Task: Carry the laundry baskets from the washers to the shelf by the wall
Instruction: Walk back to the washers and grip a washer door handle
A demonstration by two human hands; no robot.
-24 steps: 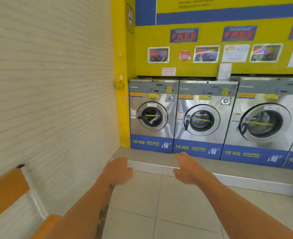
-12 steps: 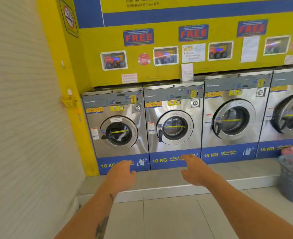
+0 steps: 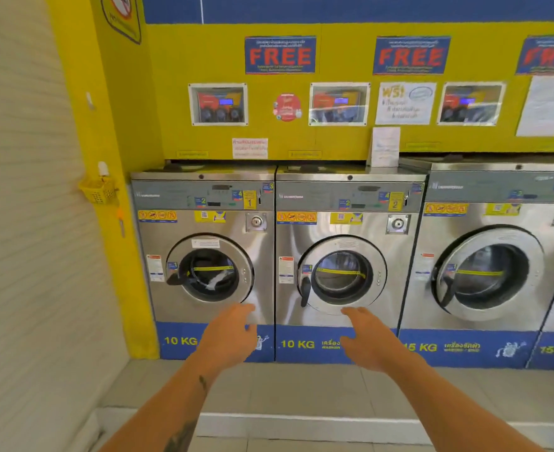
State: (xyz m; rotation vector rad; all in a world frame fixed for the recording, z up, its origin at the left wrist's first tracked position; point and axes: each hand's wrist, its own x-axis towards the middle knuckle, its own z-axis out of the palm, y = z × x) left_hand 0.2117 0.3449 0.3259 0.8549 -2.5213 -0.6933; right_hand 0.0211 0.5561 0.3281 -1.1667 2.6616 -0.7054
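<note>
From where I stand, the person faces the row of washers on their raised tiled step, both arms stretched forward. The left hand hangs in front of the lower edge of washer number 1, fingers loosely spread and holding nothing. The right hand is out to the right of that same machine, before the blue base of washer number 2, also relaxed, open and empty. Neither seems to touch the steel; I would say the arms are held out for balance or in readiness to grab.

No laundry basket is in view here, nor the shelf. Only a small yellow basket hangs on the yellow pillar left of washer number 1, likely for odds and ends. The real baskets probably lie out of frame.
</note>
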